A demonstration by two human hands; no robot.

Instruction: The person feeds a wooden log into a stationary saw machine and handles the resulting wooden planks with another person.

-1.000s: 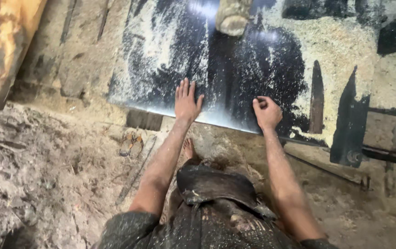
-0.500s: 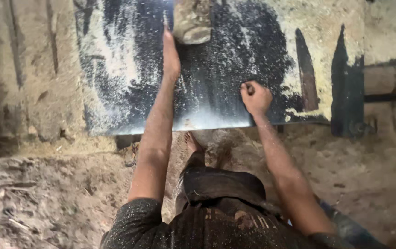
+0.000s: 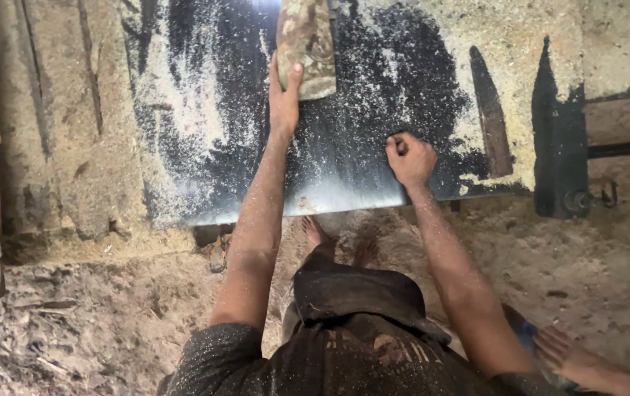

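I am looking straight down over my own body at a dark metal table top point(image 3: 344, 161) that fills the upper middle of the frame, dusted thick with pale sawdust point(image 3: 197, 95) toward its upper left and upper right. My left hand point(image 3: 284, 99) is stretched far forward, upper centre, fingers laid flat and the thumb up against the lower end of a rough, mottled wood block point(image 3: 306, 44) that runs off the top edge; it touches the block and does not wrap around it, so I call that an open, pushing contact, not a hold. My right hand point(image 3: 410, 155) sits right of centre on the bare dark surface, curled into a loose fist; I cannot tell whether anything small lies inside it. A dark slot or blade shape point(image 3: 492, 114) stands upright further right, well apart from both hands. As I judge it, the step in hand is steadying or sliding the block along the table. A further move would call for flat, even pressure from the left palm, the right fist braced where it rests, and both kept well away from that dark slot.
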